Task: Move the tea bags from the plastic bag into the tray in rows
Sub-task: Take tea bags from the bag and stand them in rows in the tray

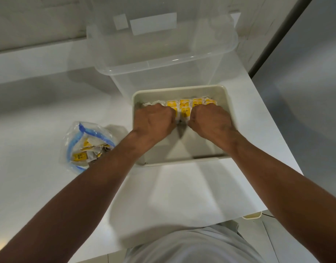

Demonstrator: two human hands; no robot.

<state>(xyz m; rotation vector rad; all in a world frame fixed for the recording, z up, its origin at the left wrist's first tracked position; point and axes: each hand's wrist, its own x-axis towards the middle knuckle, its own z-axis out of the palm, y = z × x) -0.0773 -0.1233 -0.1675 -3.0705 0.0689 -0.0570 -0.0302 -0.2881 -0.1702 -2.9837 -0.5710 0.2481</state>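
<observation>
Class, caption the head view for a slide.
Left hand and right hand hold rows of yellow-tagged tea bags in a cream plastic tray.

Desk (182, 188): white, smooth and matt, seen from above. Its right edge runs diagonally away from the viewer, and its near edge crosses the bottom of the view.
Tray (179, 90): cream, rectangular with rounded corners. It sits flat on the right half of the desk with its long side across.
Plastic bag (72, 134): clear with a blue zip strip, crumpled, mouth open. It lies on the desk to the left of the tray, near it but apart.
Storage bin (163, 62): large, transparent, with white labels. It stands on the desk directly behind the tray; whether the two touch cannot be told.
</observation>
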